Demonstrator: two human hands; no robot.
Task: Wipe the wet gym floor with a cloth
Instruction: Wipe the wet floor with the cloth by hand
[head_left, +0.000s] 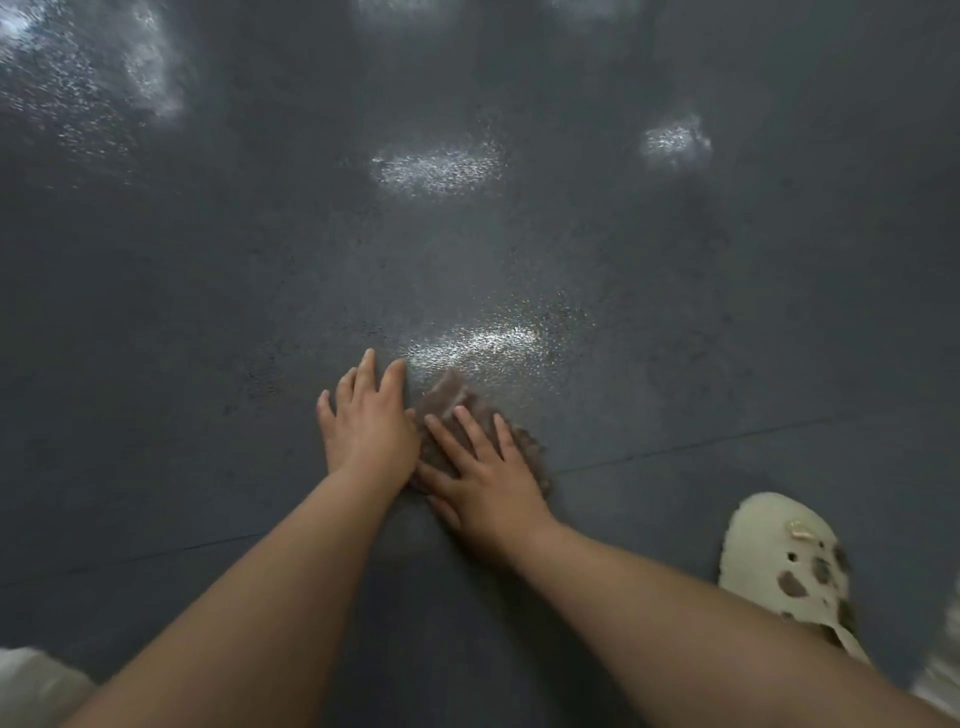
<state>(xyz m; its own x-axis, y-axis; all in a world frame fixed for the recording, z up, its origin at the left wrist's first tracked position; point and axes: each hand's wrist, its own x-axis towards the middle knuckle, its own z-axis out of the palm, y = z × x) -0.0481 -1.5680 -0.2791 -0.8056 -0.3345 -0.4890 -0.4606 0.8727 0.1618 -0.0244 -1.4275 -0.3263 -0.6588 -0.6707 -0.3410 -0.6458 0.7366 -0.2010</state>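
Note:
A small brown cloth (448, 397) lies flat on the dark grey gym floor (208, 312). My right hand (480, 470) presses on it with straight, spread fingers and covers most of it. My left hand (366, 415) lies flat beside the cloth on its left, fingers straight, its thumb side touching the cloth's edge. A shiny wet patch (483, 340) glistens on the floor just beyond the cloth.
More wet, shiny patches lie farther off: one at the middle (439, 169), one at the right (675, 140), a broad one at the upper left (88, 78). My foot in a cream clog (784, 561) stands at the lower right. A thin floor seam (675, 447) runs across.

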